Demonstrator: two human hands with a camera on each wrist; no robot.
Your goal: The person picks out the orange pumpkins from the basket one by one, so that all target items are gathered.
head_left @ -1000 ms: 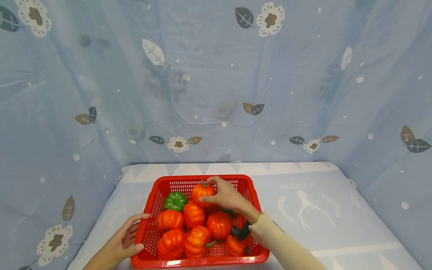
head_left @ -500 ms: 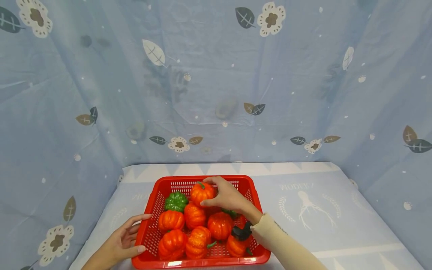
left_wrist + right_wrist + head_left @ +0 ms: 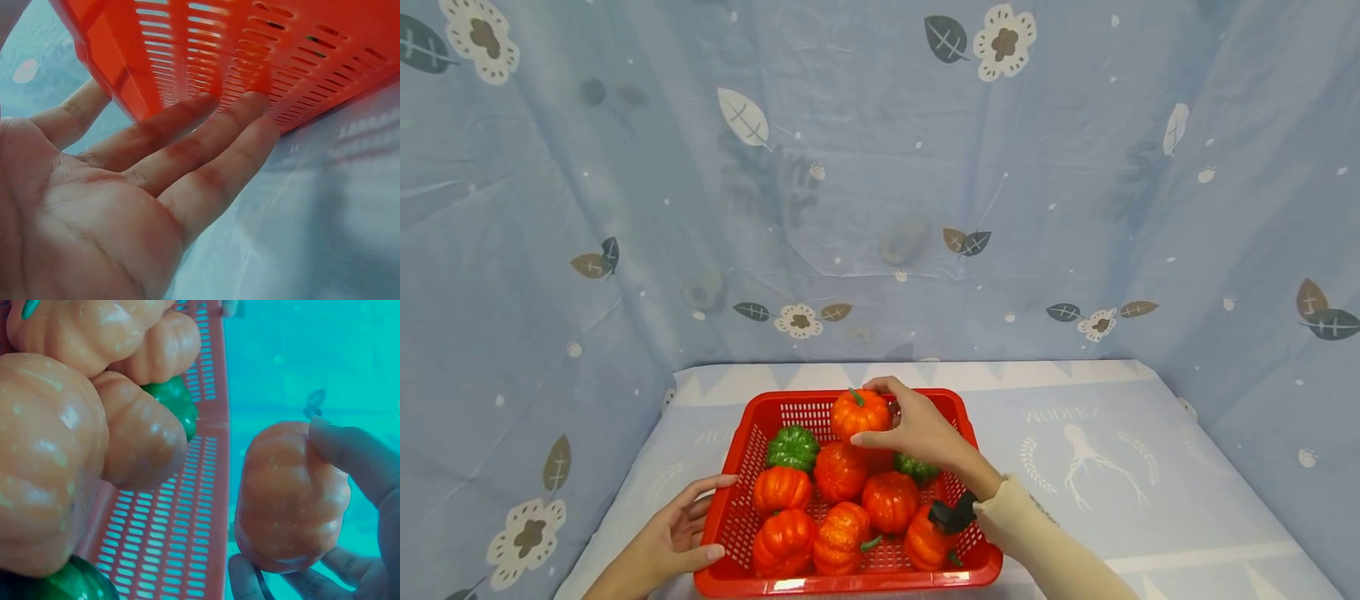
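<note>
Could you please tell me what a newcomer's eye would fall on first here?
Most likely the bright red basket on the pale tablecloth, with orange pumpkins and green pumpkins inside. Next, the held pumpkin, which the right hand grips toward the basket's far side in the head view. The left hand is at the basket's left outer side.

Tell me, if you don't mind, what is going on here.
A person's right grip holds an orange pumpkin, raised near the far side of a red basket. The left grip has its fingers extended at the basket's left side. Other orange pumpkins and green ones lie inside the basket.
</note>
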